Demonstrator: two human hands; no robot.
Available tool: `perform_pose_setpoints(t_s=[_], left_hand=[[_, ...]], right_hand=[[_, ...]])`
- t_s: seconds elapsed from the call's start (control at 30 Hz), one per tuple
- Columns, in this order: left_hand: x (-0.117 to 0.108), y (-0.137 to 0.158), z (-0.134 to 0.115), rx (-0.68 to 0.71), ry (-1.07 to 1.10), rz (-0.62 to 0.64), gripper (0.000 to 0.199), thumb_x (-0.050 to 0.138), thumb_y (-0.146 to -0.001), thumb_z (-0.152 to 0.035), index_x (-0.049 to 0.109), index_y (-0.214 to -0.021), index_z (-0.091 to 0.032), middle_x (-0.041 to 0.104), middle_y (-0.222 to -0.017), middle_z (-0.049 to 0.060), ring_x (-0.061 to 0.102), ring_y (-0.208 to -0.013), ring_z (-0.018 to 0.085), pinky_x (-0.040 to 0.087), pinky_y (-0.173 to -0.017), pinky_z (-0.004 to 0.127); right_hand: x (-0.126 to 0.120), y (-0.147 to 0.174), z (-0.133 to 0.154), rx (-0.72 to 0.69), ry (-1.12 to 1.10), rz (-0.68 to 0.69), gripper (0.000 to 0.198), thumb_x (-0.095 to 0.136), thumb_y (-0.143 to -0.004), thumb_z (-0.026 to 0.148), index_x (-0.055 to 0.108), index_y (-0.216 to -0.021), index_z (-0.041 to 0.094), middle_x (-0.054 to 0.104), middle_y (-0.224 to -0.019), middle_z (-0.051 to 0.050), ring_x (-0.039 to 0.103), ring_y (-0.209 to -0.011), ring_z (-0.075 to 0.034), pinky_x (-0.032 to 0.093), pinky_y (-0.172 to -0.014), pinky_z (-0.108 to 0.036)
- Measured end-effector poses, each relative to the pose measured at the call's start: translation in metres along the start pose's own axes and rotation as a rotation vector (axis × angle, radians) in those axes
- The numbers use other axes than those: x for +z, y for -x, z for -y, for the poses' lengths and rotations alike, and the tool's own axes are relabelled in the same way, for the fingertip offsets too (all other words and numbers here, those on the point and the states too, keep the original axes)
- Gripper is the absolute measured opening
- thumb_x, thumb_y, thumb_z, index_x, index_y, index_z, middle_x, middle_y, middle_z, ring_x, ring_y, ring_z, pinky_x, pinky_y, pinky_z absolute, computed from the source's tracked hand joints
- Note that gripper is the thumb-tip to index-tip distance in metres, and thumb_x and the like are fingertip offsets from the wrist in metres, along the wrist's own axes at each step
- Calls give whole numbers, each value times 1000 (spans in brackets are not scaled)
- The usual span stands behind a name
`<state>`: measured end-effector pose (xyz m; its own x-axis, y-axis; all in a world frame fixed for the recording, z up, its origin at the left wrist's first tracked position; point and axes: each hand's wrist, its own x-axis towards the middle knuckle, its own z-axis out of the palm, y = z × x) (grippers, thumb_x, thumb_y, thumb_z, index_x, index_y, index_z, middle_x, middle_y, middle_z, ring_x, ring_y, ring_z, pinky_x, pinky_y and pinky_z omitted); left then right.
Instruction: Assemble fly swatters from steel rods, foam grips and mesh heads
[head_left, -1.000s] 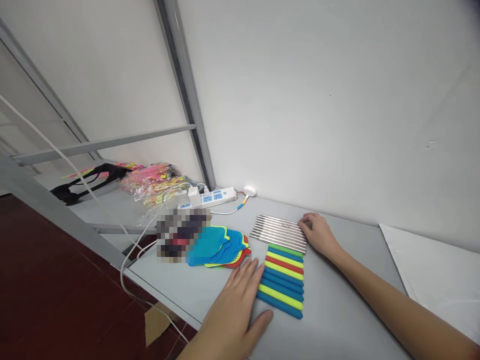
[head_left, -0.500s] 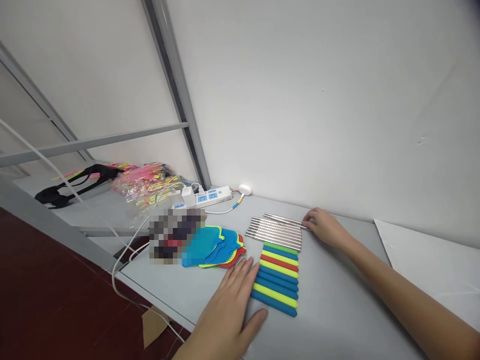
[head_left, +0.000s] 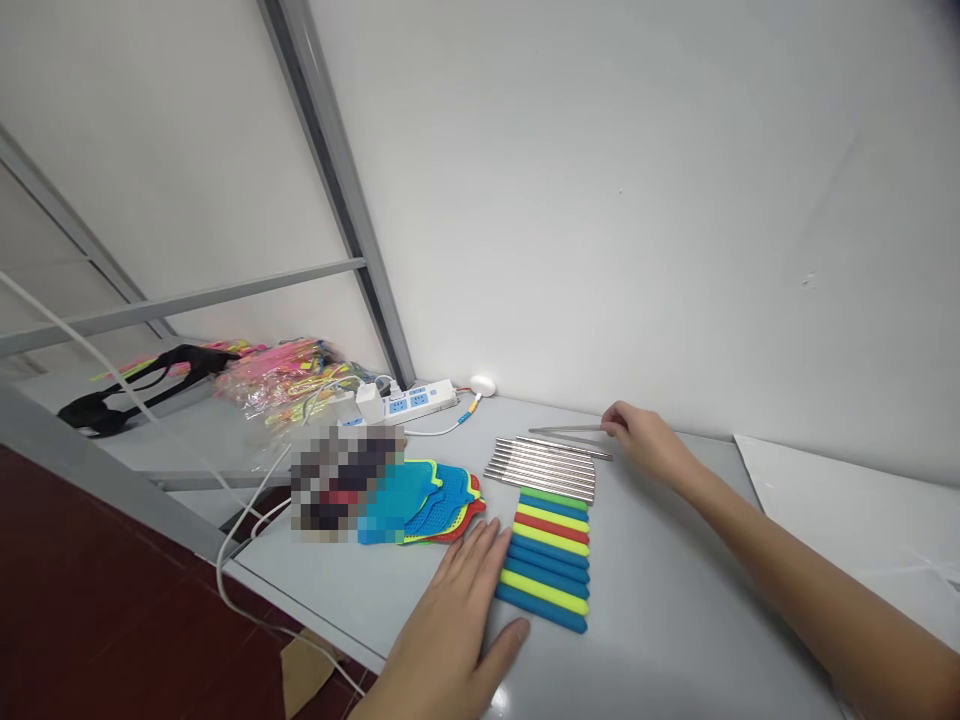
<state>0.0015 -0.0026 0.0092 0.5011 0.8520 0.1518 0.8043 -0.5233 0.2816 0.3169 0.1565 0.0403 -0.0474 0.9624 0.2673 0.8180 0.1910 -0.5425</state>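
Note:
My right hand (head_left: 643,438) pinches one end of a thin metal rod (head_left: 564,429), which points left just above the table near the wall. A single loose rod (head_left: 600,455) lies at the back of a row of silvery metal rods (head_left: 541,468). In front of that row, coloured tubes (head_left: 551,558) in blue, yellow, red and green lie side by side. My left hand (head_left: 461,605) rests flat, fingers stretched, at the left ends of these tubes. Beyond its fingertips is an overlapping pile of perforated fly swatter heads (head_left: 444,505), mostly blue, with yellow and red edges showing.
A white power strip (head_left: 420,400) with plugs and a small white device (head_left: 483,385) sit by the wall. A blurred-out patch covers something left of the swatter heads. Plastic-wrapped colourful items (head_left: 289,375) and a black strap-like thing (head_left: 180,370) lie beyond the metal frame (head_left: 330,160).
My right hand has raised a rod slightly and moved it towards the wall. Another rod now shows behind the row. My left hand stays beside the tubes; the view has shifted a little.

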Motion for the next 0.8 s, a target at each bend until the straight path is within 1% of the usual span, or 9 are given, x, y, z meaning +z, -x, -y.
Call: perform_pose_setpoints(t_s=[0.07, 0.17, 0.2, 0.27, 0.33, 0.43, 0.6, 0.8], left_hand=[[0, 0, 0, 2, -2, -9, 72, 46, -96, -42, 9, -156, -27, 22, -159, 5, 25, -144, 29, 38, -112, 50], [-1, -1, -1, 3, -11, -18, 72, 46, -96, -41, 8, -156, -27, 23, -159, 5, 26, -144, 29, 38, -112, 51], [-1, -1, -1, 5, -14, -19, 72, 46, -96, -41, 9, -156, -27, 23, -159, 5, 26, -144, 29, 37, -112, 50], [0, -1, 0, 9, -18, -25, 72, 47, -96, -41, 10, -156, -26, 23, -159, 5, 26, -144, 29, 37, -113, 49], [1, -1, 0, 11, -22, -32, 72, 48, -95, -41, 10, -155, -26, 23, -159, 6, 26, -144, 29, 37, -113, 49], [2, -2, 1, 13, -38, -40, 72, 48, -95, -41, 11, -155, -26, 24, -158, 6, 27, -144, 29, 38, -112, 49], [3, -2, 1, 27, -43, -53, 74, 50, -94, -41, 10, -155, -27, 26, -158, 7, 29, -143, 30, 39, -111, 50], [4, -3, 3, 30, -34, -60, 75, 51, -94, -41, 10, -155, -28, 27, -158, 7, 30, -142, 31, 39, -111, 51]], right_hand=[[-14, -1, 9, 0, -44, -90, 17, 46, -91, 32, 60, -88, 23, 69, -85, -3, 61, -77, -19, 44, -67, -30], [-42, 1, 24, -3, -94, -258, 24, 46, -93, 42, 61, -98, 24, 69, -96, -4, 62, -90, -20, 45, -75, -30], [-52, 2, 28, -11, -100, -313, 25, 46, -93, 44, 61, -100, 24, 69, -97, -4, 61, -91, -20, 45, -75, -30], [-70, 6, 34, -39, -69, -373, 23, 49, -92, 44, 63, -97, 25, 69, -93, -3, 62, -85, -20, 44, -70, -30], [-83, 10, 36, -67, 9, -363, 20, 51, -92, 42, 63, -92, 25, 69, -85, -2, 61, -75, -19, 43, -64, -31], [-92, 12, 35, -76, 121, -289, 20, 50, -92, 39, 61, -87, 24, 68, -80, -3, 60, -67, -19, 41, -59, -31], [-85, 9, 30, -64, 185, -153, 22, 45, -93, 39, 59, -84, 23, 68, -79, -5, 60, -66, -21, 40, -56, -32], [-79, 8, 31, -59, 175, -137, 22, 44, -93, 38, 57, -84, 23, 69, -80, -5, 60, -68, -20, 39, -57, -32]])
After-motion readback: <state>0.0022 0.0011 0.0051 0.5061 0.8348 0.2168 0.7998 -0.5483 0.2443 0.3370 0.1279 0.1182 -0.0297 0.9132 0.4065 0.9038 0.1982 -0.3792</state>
